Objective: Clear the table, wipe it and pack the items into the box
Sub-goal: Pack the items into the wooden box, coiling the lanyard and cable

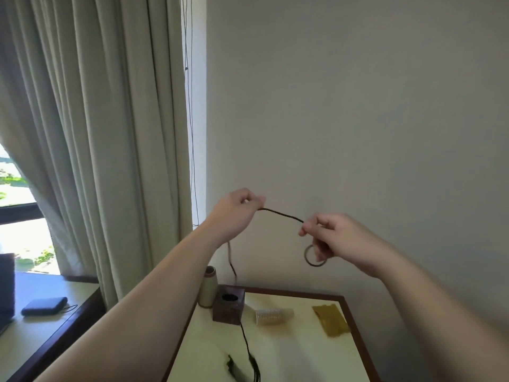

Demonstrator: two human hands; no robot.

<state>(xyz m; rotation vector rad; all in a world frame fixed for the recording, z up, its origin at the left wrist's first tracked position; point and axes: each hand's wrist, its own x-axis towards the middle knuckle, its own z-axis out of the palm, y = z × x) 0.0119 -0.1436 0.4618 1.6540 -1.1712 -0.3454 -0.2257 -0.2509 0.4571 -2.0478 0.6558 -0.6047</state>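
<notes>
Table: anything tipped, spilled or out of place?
The paper cup lies on its side on the table, beside the dark wooden box. No spill visible. The olive cloth lies flat near the right edge.

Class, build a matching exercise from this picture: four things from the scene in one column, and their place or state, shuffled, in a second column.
Things:
1. black cord
2. paper cup
3. olive cloth
4. dark wooden box

Places or states:
A. lying on its side on the table
B. stretched between the two hands
C. standing at the table's far left corner
D. flat near the table's right edge

Pairs: 1-B, 2-A, 3-D, 4-C
</notes>
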